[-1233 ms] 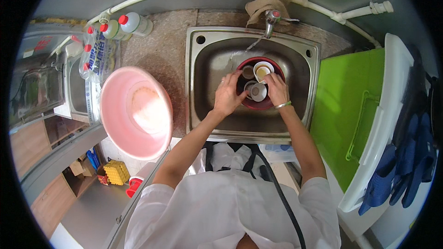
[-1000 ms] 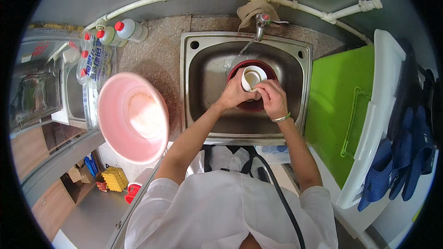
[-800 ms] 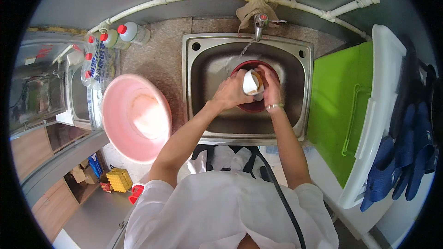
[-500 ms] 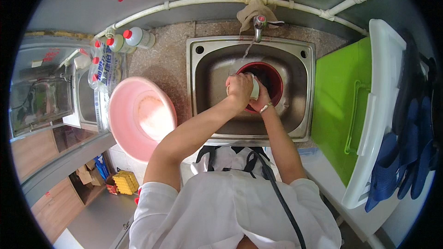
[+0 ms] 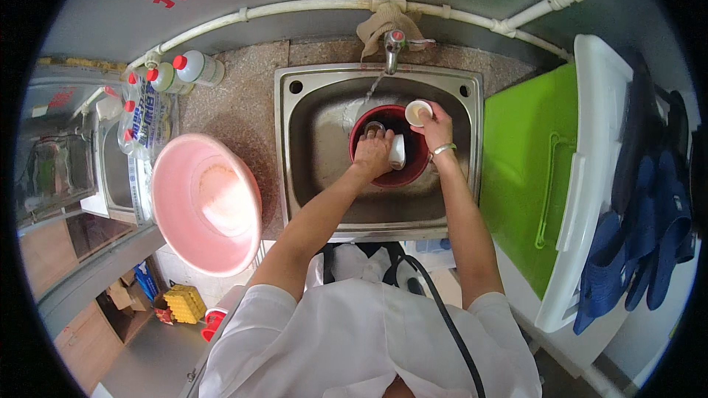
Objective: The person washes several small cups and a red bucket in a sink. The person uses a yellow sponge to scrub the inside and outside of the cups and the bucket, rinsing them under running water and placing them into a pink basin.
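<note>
A red basin (image 5: 357,153) stands in the steel sink (image 5: 317,190), under the faucet (image 5: 394,43), from which a thin stream of water runs. My left hand (image 5: 372,153) is down in the basin, its fingers bent over a white cylindrical container (image 5: 397,152). A small round rim, dark inside, shows just beyond those fingertips; I cannot tell what it belongs to. Above the basin's right edge, my right hand (image 5: 436,130) grips a small white cup (image 5: 418,113), tilted so that its pale beige inside shows.
A large pink basin (image 5: 171,199) sits at the left of the counter, near several red-capped bottles (image 5: 200,68). Right of the sink stands a green bin (image 5: 527,147) with a white rim, and blue slippers (image 5: 608,258) hang beyond it. A cloth (image 5: 383,22) drapes behind the faucet.
My hands have parted. The left has gone down into the red basin with the white container; the right has moved right and up with the small cup. The whole view has shifted slightly.
</note>
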